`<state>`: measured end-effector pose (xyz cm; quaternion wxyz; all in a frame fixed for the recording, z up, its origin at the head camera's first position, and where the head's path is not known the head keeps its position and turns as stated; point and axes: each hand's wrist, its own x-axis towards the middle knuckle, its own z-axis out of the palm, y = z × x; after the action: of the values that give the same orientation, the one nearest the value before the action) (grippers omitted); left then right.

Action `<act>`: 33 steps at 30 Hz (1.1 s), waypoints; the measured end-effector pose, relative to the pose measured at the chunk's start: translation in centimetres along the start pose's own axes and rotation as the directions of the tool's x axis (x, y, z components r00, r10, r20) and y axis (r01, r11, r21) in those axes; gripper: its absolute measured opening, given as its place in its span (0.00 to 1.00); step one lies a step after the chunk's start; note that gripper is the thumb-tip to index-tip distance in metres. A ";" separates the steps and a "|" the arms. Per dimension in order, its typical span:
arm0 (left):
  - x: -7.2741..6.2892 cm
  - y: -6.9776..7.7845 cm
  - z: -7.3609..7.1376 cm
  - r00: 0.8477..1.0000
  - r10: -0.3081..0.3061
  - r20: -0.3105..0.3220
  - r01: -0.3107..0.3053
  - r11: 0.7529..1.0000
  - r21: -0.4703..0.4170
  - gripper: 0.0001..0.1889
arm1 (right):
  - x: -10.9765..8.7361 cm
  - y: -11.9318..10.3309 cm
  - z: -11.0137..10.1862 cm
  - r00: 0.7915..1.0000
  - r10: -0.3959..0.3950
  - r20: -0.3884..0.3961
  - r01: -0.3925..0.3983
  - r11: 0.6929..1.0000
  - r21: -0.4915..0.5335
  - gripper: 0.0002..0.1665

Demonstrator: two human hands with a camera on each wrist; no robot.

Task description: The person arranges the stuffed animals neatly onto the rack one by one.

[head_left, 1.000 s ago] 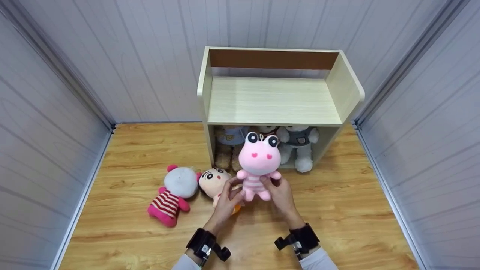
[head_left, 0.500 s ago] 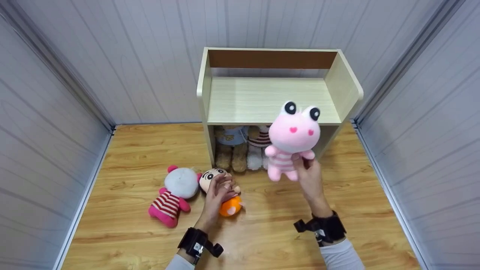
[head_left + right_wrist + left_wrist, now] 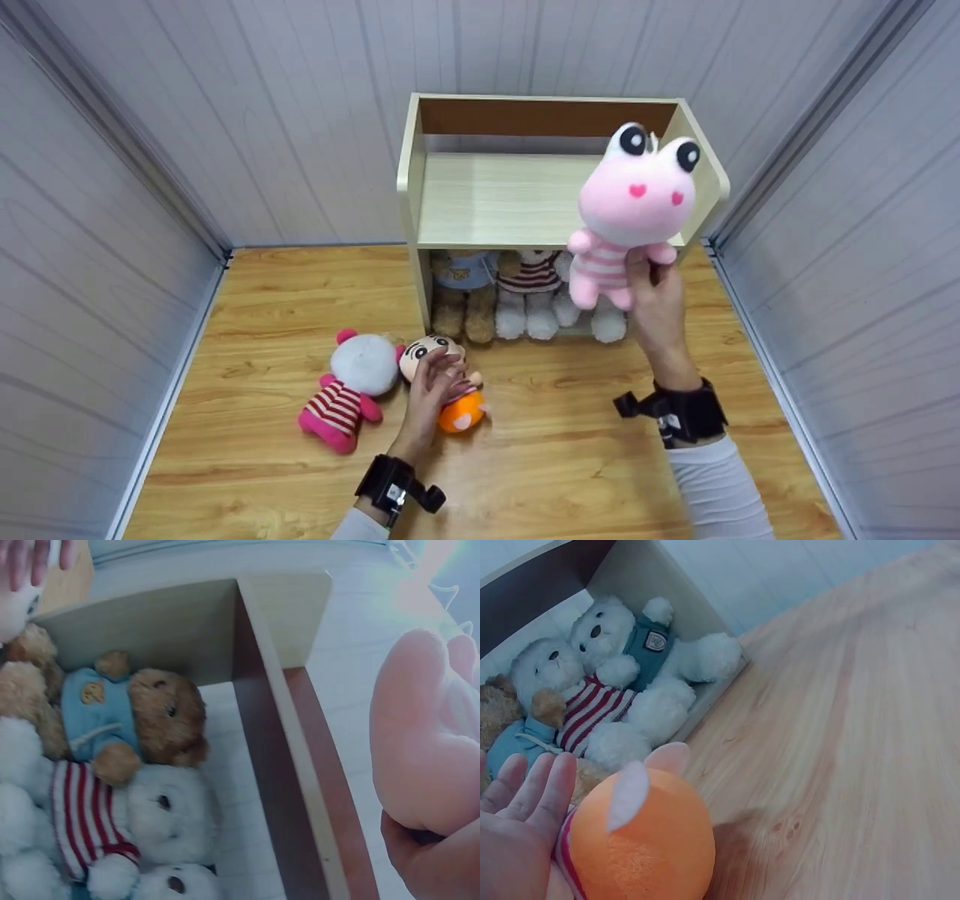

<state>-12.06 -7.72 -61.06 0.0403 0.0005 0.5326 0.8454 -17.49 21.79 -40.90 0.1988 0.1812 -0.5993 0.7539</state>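
Observation:
My right hand grips a pink frog plush by its striped side, thumb in front. The frog is held upright before the right part of a wooden shelf unit, overlapping its upper board in the head view. In the right wrist view, the frog's pink lower body fills the right edge. My left hand lies over a doll with orange bottoms on the floor, covering part of its face and body. The left fingers are extended beside the doll in the left wrist view.
A panda plush in a striped shirt lies left of the doll. In the lower compartment sit a brown bear in blue, a white bear in red stripes and a white bear in teal. Panelled walls enclose the wooden floor.
My left hand has let go of the frog and moved left onto the doll. The right hand has carried the frog up and to the right, uncovering the bears behind.

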 end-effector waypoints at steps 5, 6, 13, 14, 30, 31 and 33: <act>-0.1 0.0 0.0 1.000 0.014 0.005 -0.014 1.000 -0.008 0.27 | 2.2 -0.5 -0.4 0.998 -0.062 -0.033 0.061 0.998 -0.029 0.25; 0.0 0.0 0.0 1.000 0.016 0.004 -0.016 1.000 -0.009 0.27 | 2.7 -0.5 -0.6 0.997 -0.061 -0.047 0.059 0.997 -0.044 0.24; 0.0 -0.1 0.0 1.000 0.005 -0.002 -0.005 1.000 -0.020 0.27 | 5.3 -1.5 -0.9 0.993 0.019 -0.115 -0.026 0.998 -0.064 0.25; 0.0 -0.2 0.0 1.000 0.002 -0.002 -0.002 1.000 -0.024 0.27 | 5.6 -1.6 -0.9 0.991 0.033 -0.126 -0.042 0.996 -0.073 0.25; -0.1 -0.6 -0.1 1.000 0.000 -0.009 0.000 1.000 -0.029 0.27 | 10.0 -0.4 -1.6 0.960 0.193 -0.202 -0.222 0.966 -0.135 0.27; 0.0 -0.7 -0.2 1.000 0.005 -0.007 -0.006 1.000 -0.023 0.27 | 10.2 -0.3 -1.6 0.959 0.194 -0.206 -0.226 0.964 -0.142 0.27; 0.0 -0.9 -0.2 1.000 0.016 -0.005 -0.016 1.000 -0.015 0.27 | 10.4 -0.1 -1.8 0.958 0.196 -0.210 -0.229 0.962 -0.149 0.27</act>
<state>-12.00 -7.47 -61.97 0.0322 0.0023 0.5264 0.8496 -26.41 24.41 -35.92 0.1886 0.0235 -0.6561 0.7303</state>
